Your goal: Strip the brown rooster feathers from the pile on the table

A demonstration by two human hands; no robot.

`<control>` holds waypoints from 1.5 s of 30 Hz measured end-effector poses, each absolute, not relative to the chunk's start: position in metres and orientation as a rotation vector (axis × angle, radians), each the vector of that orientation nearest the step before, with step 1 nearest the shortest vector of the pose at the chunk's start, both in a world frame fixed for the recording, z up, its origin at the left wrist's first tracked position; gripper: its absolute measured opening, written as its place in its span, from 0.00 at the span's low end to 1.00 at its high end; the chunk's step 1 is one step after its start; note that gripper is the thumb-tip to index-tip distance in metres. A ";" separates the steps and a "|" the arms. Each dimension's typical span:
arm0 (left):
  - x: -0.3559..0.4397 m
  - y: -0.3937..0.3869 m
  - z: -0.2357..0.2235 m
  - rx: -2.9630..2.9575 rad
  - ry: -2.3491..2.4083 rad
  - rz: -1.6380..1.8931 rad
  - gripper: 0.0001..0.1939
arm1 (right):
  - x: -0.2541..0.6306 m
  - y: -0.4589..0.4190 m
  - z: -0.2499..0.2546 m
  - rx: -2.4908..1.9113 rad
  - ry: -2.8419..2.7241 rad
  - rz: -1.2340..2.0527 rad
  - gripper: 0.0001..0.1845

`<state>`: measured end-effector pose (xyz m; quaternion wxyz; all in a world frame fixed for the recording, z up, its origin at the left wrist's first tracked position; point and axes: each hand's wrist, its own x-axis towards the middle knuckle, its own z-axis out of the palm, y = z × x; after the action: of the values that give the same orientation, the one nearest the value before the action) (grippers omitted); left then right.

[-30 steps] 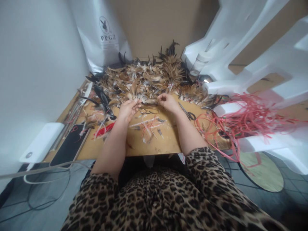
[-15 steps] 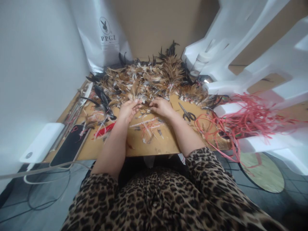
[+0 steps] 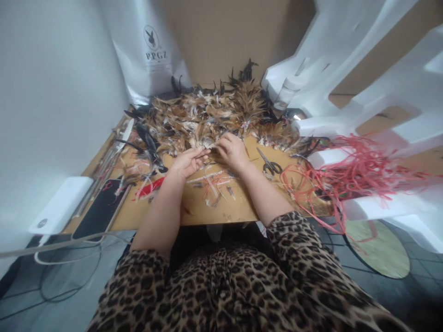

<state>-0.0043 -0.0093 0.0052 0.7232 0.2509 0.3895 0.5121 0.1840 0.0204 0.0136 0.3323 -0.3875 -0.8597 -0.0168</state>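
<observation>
My left hand is at the near edge of a heap of brown feathers, its fingers closed in a pinch at the pale base of a small feather bunch. Beside it, my right hand has its fingertips curled together close to my left fingertips. What lies between my right fingertips is too small to make out. Below my hands, strips of pale and pink ribbon and loose feather bits lie on the wooden table. Black-handled scissors rest to the right of my right hand.
Tangled pink ribbon spills over white foam pieces at the right. A dark phone and a white power bank with a cable lie at the left edge. A silver bag stands behind the feathers.
My left hand has shifted slightly right. My right hand has lifted and turned a little farther from me, and the fingertips of both hands are now closer together.
</observation>
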 end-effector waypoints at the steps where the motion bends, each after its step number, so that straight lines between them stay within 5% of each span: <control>1: -0.004 -0.010 0.006 0.540 0.846 1.109 0.02 | 0.184 0.020 0.013 -0.996 -2.245 -0.063 0.17; 14: 0.000 -0.012 0.007 0.584 0.794 1.091 0.02 | 0.174 0.014 0.011 -1.012 -2.274 -0.070 0.16; 18: 0.002 -0.010 0.005 0.638 0.825 1.194 0.01 | 0.168 0.014 0.009 -1.081 -1.951 0.327 0.13; 24: 0.006 -0.013 0.006 0.796 0.881 1.210 0.04 | 0.162 0.019 0.002 -1.074 -1.454 1.398 0.20; 28: 0.007 -0.015 0.007 0.831 0.914 1.187 0.06 | 0.159 0.021 -0.002 -0.922 -1.288 1.662 0.21; 45: 0.007 -0.009 0.002 0.706 0.912 1.194 0.03 | 0.153 0.015 0.006 -0.907 -1.314 1.356 0.15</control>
<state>0.0069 -0.0094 0.0020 0.6747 0.3140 0.4053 0.5309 0.1527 0.0150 0.0064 0.4998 -0.3750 -0.5433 0.5608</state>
